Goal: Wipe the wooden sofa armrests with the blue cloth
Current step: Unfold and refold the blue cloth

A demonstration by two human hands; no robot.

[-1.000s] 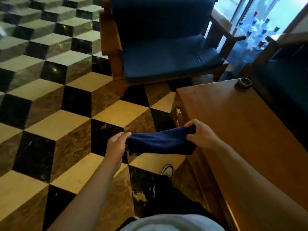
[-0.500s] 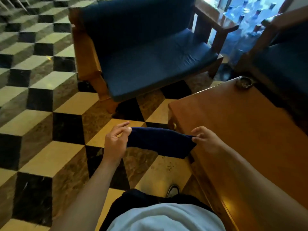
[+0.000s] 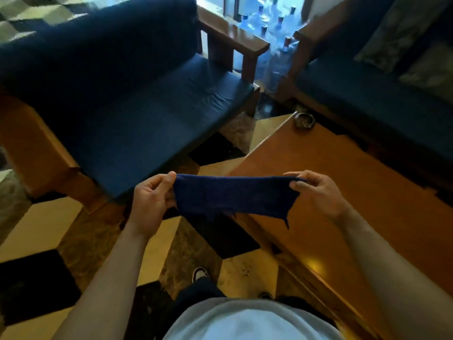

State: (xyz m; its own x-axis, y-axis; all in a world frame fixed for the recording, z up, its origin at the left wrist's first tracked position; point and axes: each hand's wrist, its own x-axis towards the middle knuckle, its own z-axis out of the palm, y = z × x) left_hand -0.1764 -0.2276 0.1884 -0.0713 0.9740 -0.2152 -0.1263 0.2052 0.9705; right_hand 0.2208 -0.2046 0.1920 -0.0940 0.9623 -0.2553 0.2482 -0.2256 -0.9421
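A dark blue cloth [image 3: 232, 197] is stretched flat between my two hands in front of my waist. My left hand [image 3: 150, 200] pinches its left end between thumb and fingers. My right hand [image 3: 315, 190] pinches its right end. Ahead stands a wooden sofa chair with blue cushions [image 3: 137, 99]. Its near wooden armrest [image 3: 31, 143] is at the left, and its far armrest [image 3: 235, 38] is at the upper middle. The cloth hangs in the air, apart from both armrests.
A long wooden coffee table [image 3: 343, 182] runs along my right, with a small ashtray [image 3: 304, 120] at its far corner. A second blue sofa [image 3: 382, 94] stands beyond it. Several water bottles [image 3: 274, 33] sit between the sofas. The floor is checkered marble [image 3: 44, 229].
My view has moved forward and to the right, so the sofa chair looks closer. Both hands have drawn apart and spread the cloth wider.
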